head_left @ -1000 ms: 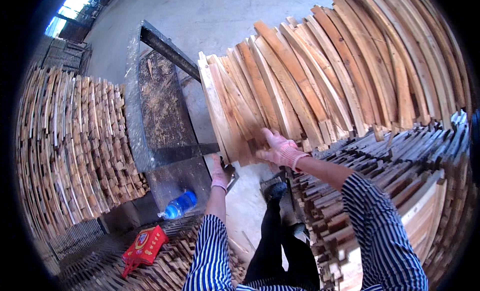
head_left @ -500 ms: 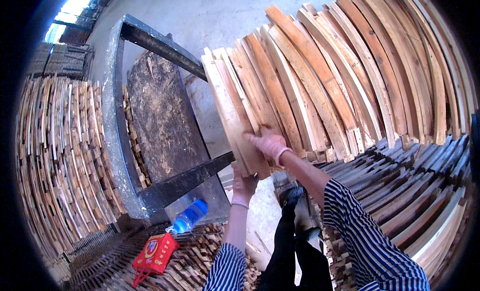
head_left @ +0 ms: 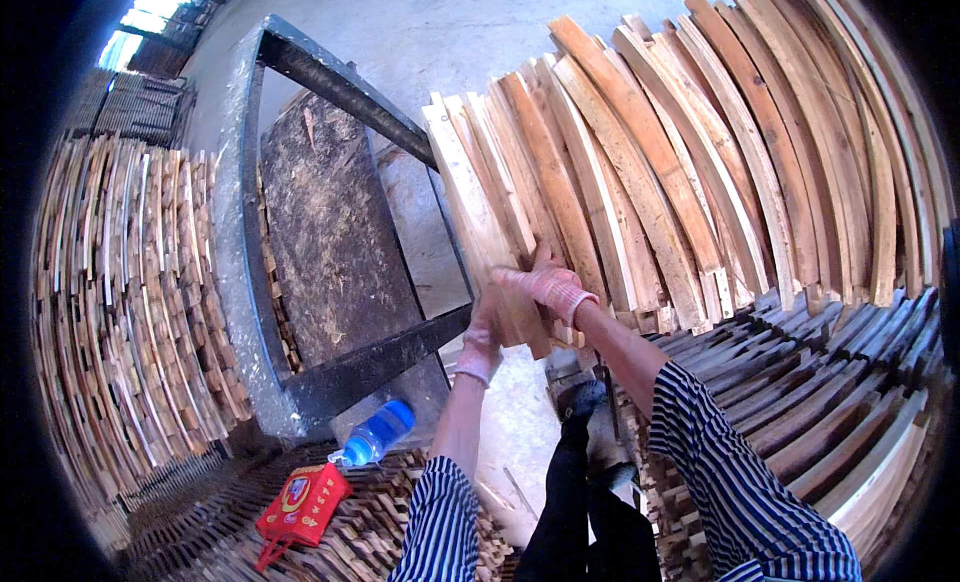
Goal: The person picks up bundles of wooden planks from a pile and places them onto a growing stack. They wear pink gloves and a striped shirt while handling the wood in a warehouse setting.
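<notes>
A row of long wooden boards [head_left: 640,182] stands on edge, packed side by side. My right hand [head_left: 552,286], in a pinkish work glove, is closed over the near end of the leftmost boards. My gloved left hand [head_left: 482,344] grips the left side of the same end. Between the hands, the end of the leftmost board [head_left: 472,217] is slightly blurred, and part of my left hand's fingers is hidden behind it.
Left of the boards stands a black metal frame [head_left: 240,232] around a worn dark panel [head_left: 325,222]. A blue bottle [head_left: 378,432] and a red bag [head_left: 303,505] lie near it. Stacked slats [head_left: 140,302] fill the far left; darker slats [head_left: 800,382] lie at the right.
My left hand has shifted up from below the board's near end to its left side. My right hand stays at the same end, and the whole view has shifted slightly.
</notes>
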{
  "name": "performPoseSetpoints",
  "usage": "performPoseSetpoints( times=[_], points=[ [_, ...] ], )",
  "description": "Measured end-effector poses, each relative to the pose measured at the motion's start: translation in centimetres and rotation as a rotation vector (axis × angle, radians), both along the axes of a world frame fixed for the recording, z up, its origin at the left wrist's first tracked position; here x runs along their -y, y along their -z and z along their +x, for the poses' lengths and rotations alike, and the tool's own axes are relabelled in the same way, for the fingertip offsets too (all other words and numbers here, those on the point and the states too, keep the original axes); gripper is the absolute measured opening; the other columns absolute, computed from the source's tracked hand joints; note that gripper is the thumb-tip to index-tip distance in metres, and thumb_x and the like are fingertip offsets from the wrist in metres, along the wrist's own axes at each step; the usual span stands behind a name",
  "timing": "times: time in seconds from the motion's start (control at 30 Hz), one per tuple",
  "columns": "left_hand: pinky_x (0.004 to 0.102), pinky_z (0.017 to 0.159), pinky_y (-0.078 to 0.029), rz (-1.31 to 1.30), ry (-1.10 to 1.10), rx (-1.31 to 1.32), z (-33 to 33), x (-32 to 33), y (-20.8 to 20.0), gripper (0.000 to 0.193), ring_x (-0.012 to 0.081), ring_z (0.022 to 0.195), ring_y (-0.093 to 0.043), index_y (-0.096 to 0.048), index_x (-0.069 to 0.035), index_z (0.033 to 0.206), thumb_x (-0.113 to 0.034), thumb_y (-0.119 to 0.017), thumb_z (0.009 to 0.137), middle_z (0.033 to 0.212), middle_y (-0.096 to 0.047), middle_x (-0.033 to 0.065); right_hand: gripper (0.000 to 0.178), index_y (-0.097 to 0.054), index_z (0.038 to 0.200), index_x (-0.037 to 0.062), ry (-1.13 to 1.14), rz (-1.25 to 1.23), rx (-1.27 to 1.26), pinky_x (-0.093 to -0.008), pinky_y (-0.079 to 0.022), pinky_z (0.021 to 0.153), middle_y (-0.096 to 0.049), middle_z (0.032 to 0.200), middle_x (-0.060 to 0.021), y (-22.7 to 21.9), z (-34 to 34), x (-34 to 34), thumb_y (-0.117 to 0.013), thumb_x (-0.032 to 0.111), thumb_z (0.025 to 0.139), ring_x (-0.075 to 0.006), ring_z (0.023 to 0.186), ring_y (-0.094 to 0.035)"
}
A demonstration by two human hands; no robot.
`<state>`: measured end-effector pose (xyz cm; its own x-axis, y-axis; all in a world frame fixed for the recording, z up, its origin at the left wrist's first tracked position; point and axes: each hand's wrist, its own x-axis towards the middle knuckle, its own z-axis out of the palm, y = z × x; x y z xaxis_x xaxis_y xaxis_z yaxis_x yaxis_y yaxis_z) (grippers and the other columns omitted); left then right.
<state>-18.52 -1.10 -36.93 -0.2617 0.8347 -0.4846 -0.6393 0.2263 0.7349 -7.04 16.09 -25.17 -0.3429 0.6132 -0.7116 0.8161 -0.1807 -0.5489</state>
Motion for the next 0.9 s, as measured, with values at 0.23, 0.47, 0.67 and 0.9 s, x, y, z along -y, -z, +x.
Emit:
performPoseSetpoints(
  times=[0.23,0.47,0.67,0.9],
  points=[
    [0.0417,0.111,-0.045,-0.019,0.037,0.142,3.9,-3.2,-8.3,0.078,0.0258,0.131,-0.055,-0.042,-0.012,0.152,-0.065,-0.051,0.096,0.146,-0.054,0.0074,0.126,-0.027,0.158,0.0052,-0.097,0.042,-0.246,-0.0468,-0.038,0.115,-0.046,0.149,-0.0281,-5.6,6.8,-3.8,-0.073,0.080,0.067,-0.0396,0.140,-0.046],
    [0.0438,0.108,-0.046,-0.094,-0.075,0.198,2.8,-12.3,-12.8,0.083,0.0283,0.128,-0.057,-0.045,-0.009,0.149,-0.071,-0.049,0.095,0.142,-0.057,0.0124,0.116,-0.027,0.158,-0.0010,0.197,-0.368,-0.521,-0.0430,-0.045,0.107,-0.056,0.140,-0.0234,-8.1,8.5,-5.3,-0.083,0.059,0.076,-0.0315,0.128,-0.055],
    [0.0447,0.108,-0.046,-0.138,0.037,0.259,5.1,-8.4,-16.1,0.086,0.0285,0.127,-0.057,-0.043,-0.010,0.151,-0.071,-0.056,0.092,0.143,-0.056,0.0124,0.106,-0.034,0.155,0.0032,0.142,-0.279,-0.267,-0.0435,-0.048,0.104,-0.058,0.138,-0.0218,-9.3,11.5,-3.6,-0.084,0.055,0.077,-0.0314,0.123,-0.058],
    [0.0450,0.106,-0.050,-0.179,-0.087,0.363,8.9,-0.2,-18.9,0.083,0.0297,0.122,-0.059,-0.046,-0.008,0.148,-0.067,-0.062,0.091,0.139,-0.059,0.0119,0.109,-0.034,0.154,-0.0024,0.043,-0.493,-0.414,-0.0383,-0.039,0.113,-0.054,0.145,-0.0200,-14.6,14.8,2.2,-0.080,0.059,0.077,-0.0287,0.135,-0.051]
  ],
)
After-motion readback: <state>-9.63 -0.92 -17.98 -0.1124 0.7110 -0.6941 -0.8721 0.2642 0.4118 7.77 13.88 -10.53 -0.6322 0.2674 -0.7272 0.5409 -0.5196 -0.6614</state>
